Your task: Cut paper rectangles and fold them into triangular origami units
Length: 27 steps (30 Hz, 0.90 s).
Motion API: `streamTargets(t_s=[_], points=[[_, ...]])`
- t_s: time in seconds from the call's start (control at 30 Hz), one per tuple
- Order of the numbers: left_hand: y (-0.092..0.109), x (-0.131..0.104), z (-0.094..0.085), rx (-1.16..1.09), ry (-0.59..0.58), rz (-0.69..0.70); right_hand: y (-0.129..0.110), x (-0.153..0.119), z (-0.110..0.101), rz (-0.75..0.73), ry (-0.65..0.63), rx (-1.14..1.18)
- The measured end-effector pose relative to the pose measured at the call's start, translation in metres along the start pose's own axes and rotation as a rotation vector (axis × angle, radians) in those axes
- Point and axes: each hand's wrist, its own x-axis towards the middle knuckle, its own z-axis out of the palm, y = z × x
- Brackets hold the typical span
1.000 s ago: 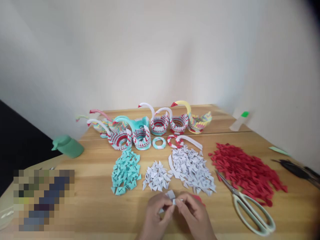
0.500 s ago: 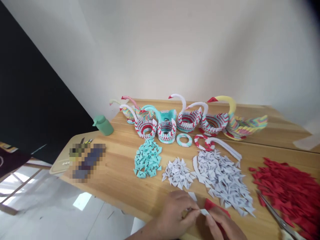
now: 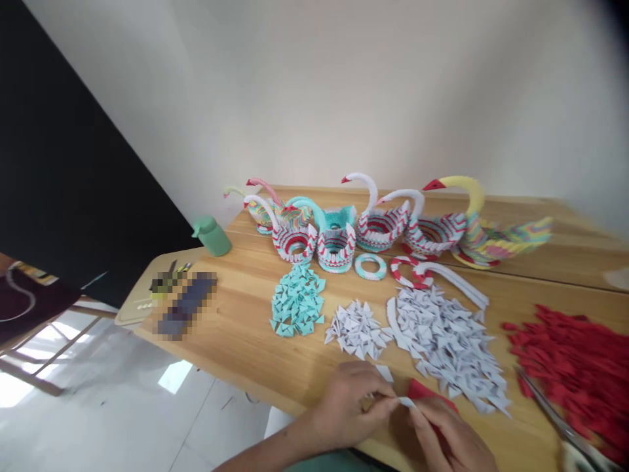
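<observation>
Between my two hands, near the table's front edge, is a small white paper piece [image 3: 405, 401]. The thumb and finger of my left hand [image 3: 356, 403] pinch its left end. My right hand [image 3: 449, 432] pinches the other end. Red paper [image 3: 427, 391] lies just behind my right hand, partly covered by it. A flat white paper piece [image 3: 384, 373] rests by my left hand's fingers. Beyond the hands are a small pile of white folded triangles [image 3: 358, 330] and a larger white pile [image 3: 452, 347].
Teal triangles [image 3: 297, 301] lie left of the white piles, red ones [image 3: 580, 367] at the right beside scissors [image 3: 555, 416]. Paper swans [image 3: 295, 242], a teal-and-white ring [image 3: 370, 267] and a red-and-white ring [image 3: 410, 273] stand or lie behind. A green bottle [image 3: 213, 237] stands at the left.
The view has shifted, so the table's objects appear slightly higher and farther right. Both hands still pinch the white piece, which now looks narrower.
</observation>
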Motion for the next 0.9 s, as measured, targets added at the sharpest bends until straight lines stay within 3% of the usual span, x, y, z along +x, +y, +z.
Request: streamTargets(t_s=[0.1,0.2,0.37,0.57,0.8,0.9], points=[[-0.001,-0.002,0.000,-0.033,0.067,-0.060,-0.010,0.004,0.004,0.185,0.055,0.050],[-0.003,-0.002,0.000,-0.023,0.092,-0.102,-0.017,0.013,0.004,0.322,0.029,0.191],[0.001,-0.002,-0.003,-0.018,0.049,-0.111,-0.025,0.024,0.000,0.357,-0.031,0.324],[0.009,0.002,-0.011,-0.128,-0.031,-0.256,-0.032,0.028,-0.003,0.337,-0.055,0.370],[0.014,0.006,-0.014,-0.037,-0.013,-0.207,-0.030,0.031,-0.005,0.342,-0.047,0.384],[0.012,0.005,-0.012,-0.078,0.008,-0.254,-0.034,0.034,-0.008,0.391,-0.061,0.401]])
